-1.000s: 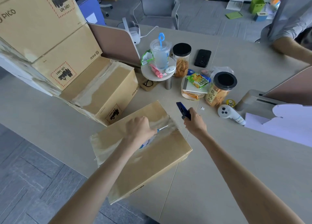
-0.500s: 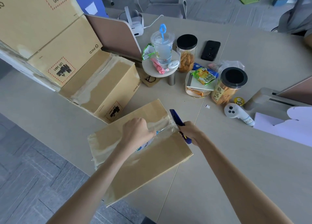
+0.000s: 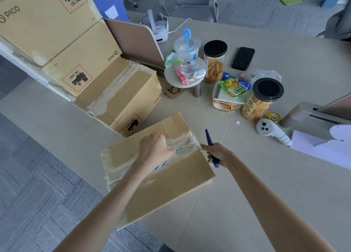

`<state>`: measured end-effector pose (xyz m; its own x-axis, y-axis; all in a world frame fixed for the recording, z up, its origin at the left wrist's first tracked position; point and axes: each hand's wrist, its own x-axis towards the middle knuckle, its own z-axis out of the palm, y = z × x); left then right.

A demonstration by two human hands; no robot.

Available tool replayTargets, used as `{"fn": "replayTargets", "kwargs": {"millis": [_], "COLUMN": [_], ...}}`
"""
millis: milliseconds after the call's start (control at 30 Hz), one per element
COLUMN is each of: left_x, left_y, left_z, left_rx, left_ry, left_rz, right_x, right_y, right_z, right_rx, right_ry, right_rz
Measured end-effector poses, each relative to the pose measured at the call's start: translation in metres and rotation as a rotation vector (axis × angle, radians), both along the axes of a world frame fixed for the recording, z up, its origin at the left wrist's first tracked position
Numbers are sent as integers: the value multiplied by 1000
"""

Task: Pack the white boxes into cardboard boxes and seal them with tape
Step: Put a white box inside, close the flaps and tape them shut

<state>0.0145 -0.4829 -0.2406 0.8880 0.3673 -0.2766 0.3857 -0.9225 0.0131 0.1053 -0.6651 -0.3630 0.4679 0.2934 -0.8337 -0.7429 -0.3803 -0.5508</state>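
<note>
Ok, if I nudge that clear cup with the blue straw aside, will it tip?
Likely, yes: the clear cup is tall with a narrow base, and it sits on a small round stand with one slim leg, so either could topple. Its plastic looks smooth, so it may slip.

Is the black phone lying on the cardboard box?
No, the phone lies on the table, far from the box.

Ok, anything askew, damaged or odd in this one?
Yes. The cardboard box sits skewed on the table, its near corner hanging past the edge. The tape on its seam, between the tape roll in the left hand and the blue tool in the right hand, is wrinkled and patchy. Nothing looks spilled.
</note>
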Motion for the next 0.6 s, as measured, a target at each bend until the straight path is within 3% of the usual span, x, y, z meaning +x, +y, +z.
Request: {"fn": "replayTargets", "kwargs": {"millis": [167,333,467,533,600], "left_x": [-2,-1,-10,-20,-28], "left_y": [-2,-8,-10,-3,13], "left_z": [1,9,15,16,16], "left_rx": [-5,50,105,41,-151], "left_ry": [-5,14,-46,-151,-198], "left_rz": [12,2,-42,-58,-19], "right_x": [8,20,14,8,2], "right_y": [10,-3,2,13,23], "right_z": [2,33,69,79,85], "right_rx": [-170,37,193,219,211], "right_ry": [-121,-373,-525,-554,-575], "right_rz": [68,-138,-45,48,125]}}
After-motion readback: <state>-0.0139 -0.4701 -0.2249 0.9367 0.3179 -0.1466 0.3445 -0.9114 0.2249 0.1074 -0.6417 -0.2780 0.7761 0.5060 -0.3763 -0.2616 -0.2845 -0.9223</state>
